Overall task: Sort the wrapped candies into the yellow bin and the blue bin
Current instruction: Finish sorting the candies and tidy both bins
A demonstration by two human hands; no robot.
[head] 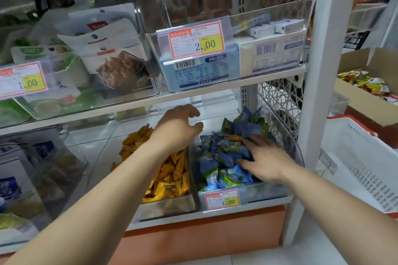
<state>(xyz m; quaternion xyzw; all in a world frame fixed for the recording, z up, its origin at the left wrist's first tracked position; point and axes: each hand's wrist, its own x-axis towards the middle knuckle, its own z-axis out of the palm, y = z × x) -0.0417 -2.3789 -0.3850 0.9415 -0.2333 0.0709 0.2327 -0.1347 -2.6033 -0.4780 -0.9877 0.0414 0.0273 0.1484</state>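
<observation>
Both your hands grip nothing. Left hand hovers above yellow bin, fingers loosely curled, nothing seen in it. Right hand lies flat, fingers spread, on blue candies in blue bin. Yellow candies heaped in own bin. One orange wrapper sits among blue pile, just beyond your right fingertips. Risk: flat palm shoves pile, buries that stray, or tips blue pieces across into yellow bin.
</observation>
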